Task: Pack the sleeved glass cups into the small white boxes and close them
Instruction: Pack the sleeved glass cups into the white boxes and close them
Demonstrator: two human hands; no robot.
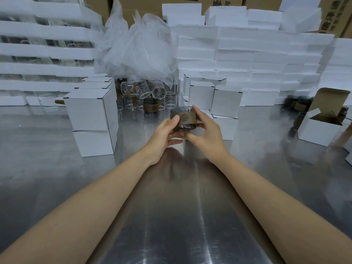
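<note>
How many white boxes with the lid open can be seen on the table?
1. The open white box stands at the table's right edge, its lid flap raised. The other white boxes look closed; more may be hidden beyond the frame.

Both bare forearms extended forward, converging at centre; left hand (163, 133) and right hand (206, 133) cupped toward each other, fingers curled in a shared grip.

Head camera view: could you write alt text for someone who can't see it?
Two bare hands, left hand and right hand, hold a sleeved glass cup above a steel table. Closed white boxes stand left, an open box right, foam stacks behind.
</note>
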